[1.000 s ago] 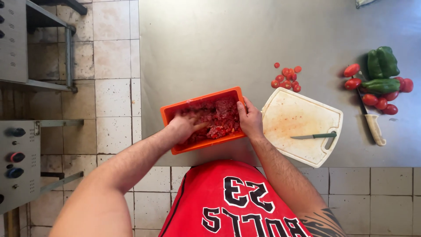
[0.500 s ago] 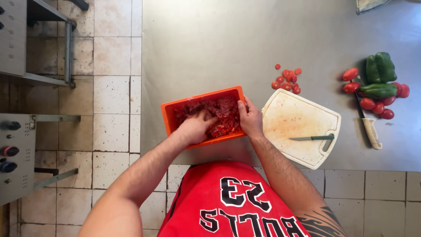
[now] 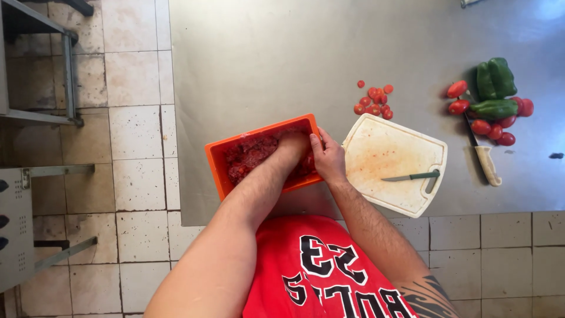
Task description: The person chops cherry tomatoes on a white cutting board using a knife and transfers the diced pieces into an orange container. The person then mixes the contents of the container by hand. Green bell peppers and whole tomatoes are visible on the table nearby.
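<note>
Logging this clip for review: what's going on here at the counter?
A person stands at a steel counter. Their left hand is pressed into red minced meat in an orange tub, while the right hand grips the tub's right rim. Beside it lies a white cutting board with a small knife; tomatoes and green peppers sit farther right.

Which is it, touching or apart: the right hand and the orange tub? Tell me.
Touching. The head view shows the right hand gripping the right rim of the orange tub, fingers curled over its edge, with no gap between them.
</note>
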